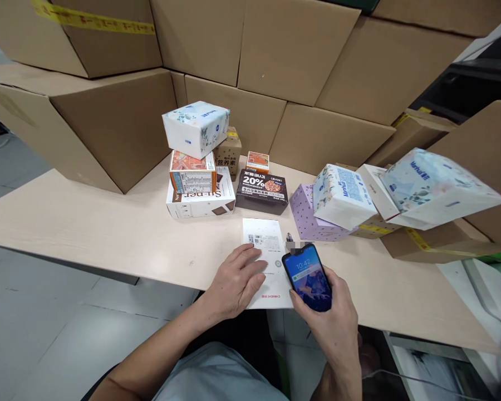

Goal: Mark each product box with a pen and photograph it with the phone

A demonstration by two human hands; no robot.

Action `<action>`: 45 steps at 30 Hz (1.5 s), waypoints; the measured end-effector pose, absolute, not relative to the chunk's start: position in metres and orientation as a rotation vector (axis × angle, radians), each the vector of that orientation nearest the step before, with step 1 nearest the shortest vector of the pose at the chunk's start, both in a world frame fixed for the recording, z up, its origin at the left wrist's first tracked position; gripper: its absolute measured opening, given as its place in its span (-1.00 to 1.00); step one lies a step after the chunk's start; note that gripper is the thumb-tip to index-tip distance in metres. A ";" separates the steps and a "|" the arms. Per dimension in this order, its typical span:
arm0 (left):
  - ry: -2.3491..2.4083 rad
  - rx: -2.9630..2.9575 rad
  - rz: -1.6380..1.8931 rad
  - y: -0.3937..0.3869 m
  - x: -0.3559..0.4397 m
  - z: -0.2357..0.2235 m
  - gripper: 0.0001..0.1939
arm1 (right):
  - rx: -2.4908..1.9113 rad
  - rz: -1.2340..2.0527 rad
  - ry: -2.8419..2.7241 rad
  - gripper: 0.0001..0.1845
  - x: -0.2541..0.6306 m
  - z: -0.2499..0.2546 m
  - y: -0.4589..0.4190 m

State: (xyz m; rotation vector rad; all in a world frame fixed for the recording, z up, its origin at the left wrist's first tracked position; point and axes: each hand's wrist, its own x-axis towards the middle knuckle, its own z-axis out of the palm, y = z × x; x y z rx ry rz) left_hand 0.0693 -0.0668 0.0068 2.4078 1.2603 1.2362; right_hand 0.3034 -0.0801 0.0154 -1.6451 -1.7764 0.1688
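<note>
My right hand grips a dark smartphone, its lit screen facing up and reading 10:42. It is held above the table's front edge, tilted a little. Flat on the table lies a white printed booklet or thin box with red lettering near its front edge; I cannot tell which. My left hand rests on its left side, fingers stretched out and holding nothing. Just behind the phone, a small pen-like object shows only in part.
Stacked behind are a white tissue pack, an orange box, a white "Super" box and a black box. At right, tissue packs lean on a purple box. Large cartons wall the table's back.
</note>
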 end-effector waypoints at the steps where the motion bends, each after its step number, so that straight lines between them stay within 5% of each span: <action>1: 1.260 2.407 1.236 -0.067 0.069 0.007 -0.64 | -1.638 0.158 -1.780 -0.28 0.303 0.015 -0.080; 25: 1.237 2.375 1.256 -0.067 0.069 0.006 -0.66 | -1.857 -0.004 -1.625 -0.10 0.358 0.013 -0.081; 34: 1.246 2.385 1.240 -0.067 0.069 0.005 -0.64 | -1.534 -0.040 -1.829 -0.30 0.333 0.020 -0.087; 45: 1.244 2.375 1.238 -0.068 0.069 0.006 -0.65 | -1.567 -0.078 -1.827 -0.25 0.333 0.018 -0.083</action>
